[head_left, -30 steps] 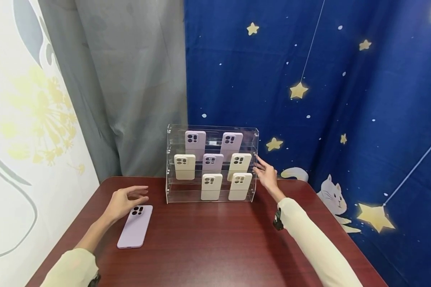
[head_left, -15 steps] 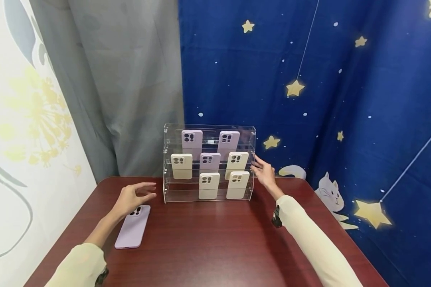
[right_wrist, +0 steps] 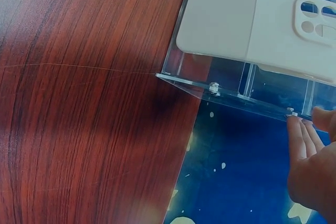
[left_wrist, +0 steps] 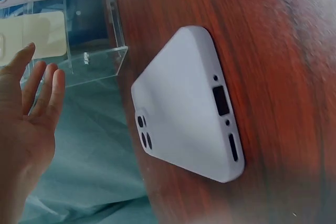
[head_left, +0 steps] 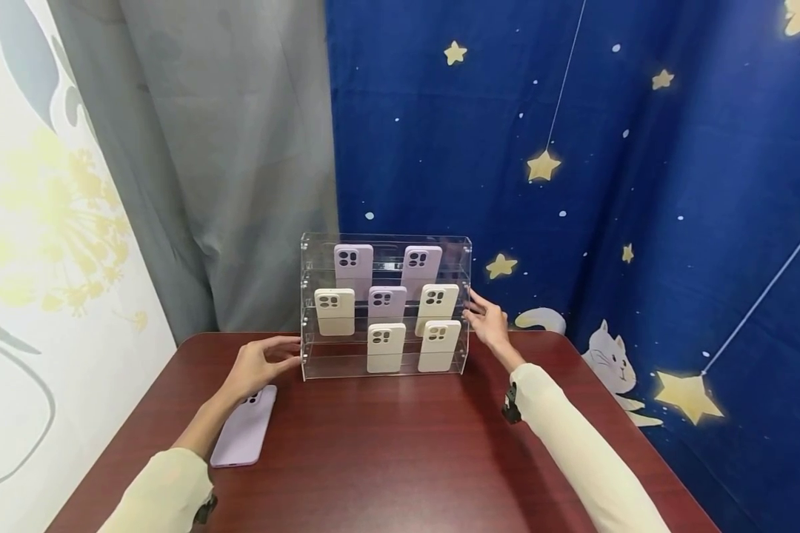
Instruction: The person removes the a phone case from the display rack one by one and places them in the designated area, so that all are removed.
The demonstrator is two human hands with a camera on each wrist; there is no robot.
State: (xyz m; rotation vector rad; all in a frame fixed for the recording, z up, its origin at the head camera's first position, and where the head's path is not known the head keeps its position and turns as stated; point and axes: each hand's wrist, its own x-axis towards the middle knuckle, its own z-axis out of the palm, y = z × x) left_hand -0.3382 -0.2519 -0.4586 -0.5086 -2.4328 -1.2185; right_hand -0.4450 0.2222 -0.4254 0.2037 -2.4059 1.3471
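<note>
Wide and straight-fingered, the left hand (head_left: pixel 258 366) is by the clear stand (head_left: pixel 336 364) toward eight o'clock; the right hand (head_left: pixel 490 324), likewise, touches its three. Farther toward eight lies a lilac phone case (head_left: pixel 245 431).

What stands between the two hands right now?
The clear rack, holding seven cases, with the left hand and right hand at opposite sides; the head view shows it.
</note>
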